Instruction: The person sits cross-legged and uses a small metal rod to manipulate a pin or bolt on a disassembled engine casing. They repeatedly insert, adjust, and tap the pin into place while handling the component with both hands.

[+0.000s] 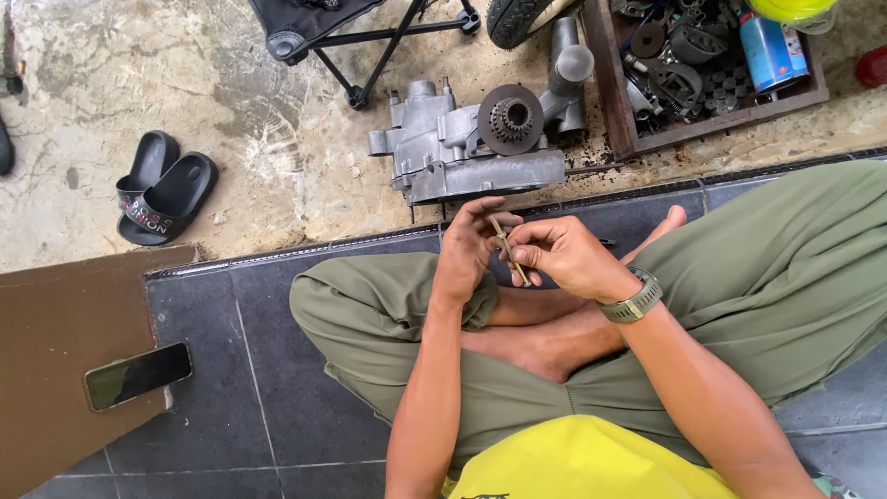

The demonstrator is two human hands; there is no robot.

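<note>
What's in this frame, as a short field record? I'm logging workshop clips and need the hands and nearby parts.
left hand: pinches the upper end of a thin metal rod
right hand: grips the same rod lower down
posture: seated cross-legged on dark tiles
ahead: grey engine casing on concrete
upper right: wooden crate of metal parts
left: phone, black sandals

Grey engine casing (462,148), black sandals (164,189), phone (139,374), wooden parts tray (605,88), folding stool (314,23).

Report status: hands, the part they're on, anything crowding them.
Left hand and right hand both pinching a thin metal rod over the lap. Grey engine casing on the floor just ahead, apart. Nothing between the hands and it.
</note>
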